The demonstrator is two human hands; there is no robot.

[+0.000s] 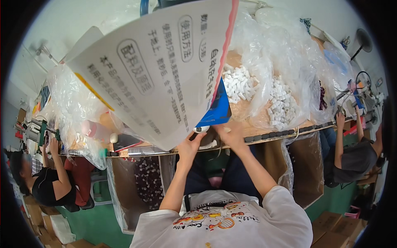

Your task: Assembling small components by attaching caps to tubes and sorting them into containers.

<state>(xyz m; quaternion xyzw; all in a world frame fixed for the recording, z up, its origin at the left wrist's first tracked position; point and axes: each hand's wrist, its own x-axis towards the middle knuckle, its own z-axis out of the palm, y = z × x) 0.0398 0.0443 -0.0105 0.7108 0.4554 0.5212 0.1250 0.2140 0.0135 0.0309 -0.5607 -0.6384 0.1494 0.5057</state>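
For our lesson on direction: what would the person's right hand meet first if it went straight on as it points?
Probably the blue panel, just ahead of the right hand, though depth is unclear.

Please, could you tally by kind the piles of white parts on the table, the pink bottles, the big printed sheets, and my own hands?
White-part piles: 2 (left pile, right pile)
Pink bottle: 1
Printed sheet: 1
Hands: 2 (left hand, right hand)
Total: 6

Smooth ppr sheet (159,76), glossy plstc film (266,43)
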